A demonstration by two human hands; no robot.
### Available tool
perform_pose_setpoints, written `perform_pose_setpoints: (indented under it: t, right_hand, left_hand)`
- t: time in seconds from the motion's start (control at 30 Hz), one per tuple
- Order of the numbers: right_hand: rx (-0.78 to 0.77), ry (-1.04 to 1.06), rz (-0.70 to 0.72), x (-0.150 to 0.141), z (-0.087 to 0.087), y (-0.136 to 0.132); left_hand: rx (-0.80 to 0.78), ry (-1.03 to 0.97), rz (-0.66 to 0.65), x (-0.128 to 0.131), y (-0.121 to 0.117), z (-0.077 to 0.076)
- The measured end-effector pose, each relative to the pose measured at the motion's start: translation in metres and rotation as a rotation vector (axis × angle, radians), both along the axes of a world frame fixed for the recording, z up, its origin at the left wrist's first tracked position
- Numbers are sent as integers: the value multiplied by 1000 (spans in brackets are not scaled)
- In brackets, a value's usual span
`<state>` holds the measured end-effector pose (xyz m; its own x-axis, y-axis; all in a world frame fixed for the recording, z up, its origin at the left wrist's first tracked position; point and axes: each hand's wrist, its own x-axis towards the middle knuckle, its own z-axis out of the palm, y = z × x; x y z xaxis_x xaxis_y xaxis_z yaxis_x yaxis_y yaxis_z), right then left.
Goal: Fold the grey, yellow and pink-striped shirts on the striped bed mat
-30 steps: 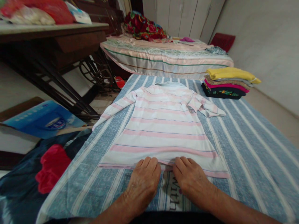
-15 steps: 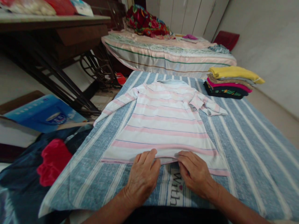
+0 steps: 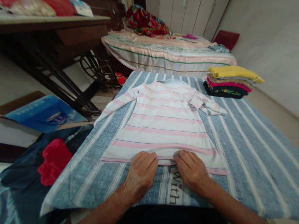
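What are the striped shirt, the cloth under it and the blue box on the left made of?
Striped shirt: probably a soft, matte, cotton-like knit; it ripples and crumples easily.
Cloth: matte and woven-looking, with a flecked blue surface; fibre unclear.
Blue box: likely cardboard with a smooth printed face, judging by its flat, stiff panel.

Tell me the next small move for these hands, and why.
Perhaps draw the left hand and right hand apart along the hem of the striped shirt: both are at that edge, and the cloth ripples between them.
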<state>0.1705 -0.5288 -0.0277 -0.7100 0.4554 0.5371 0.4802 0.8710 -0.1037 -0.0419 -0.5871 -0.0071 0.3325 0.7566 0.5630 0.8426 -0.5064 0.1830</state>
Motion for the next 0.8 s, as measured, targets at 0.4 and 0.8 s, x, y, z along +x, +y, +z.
perform_pose_setpoints:
  t: [0.4,0.8]
  right_hand:
    - [-49,58,-38,-2,5,-2]
    - [-43,8,39,7,6,-10]
  left_hand:
    - [4,-20,-84,-5,-4,-2]
    - [-51,62,-125,-9,-9,-3]
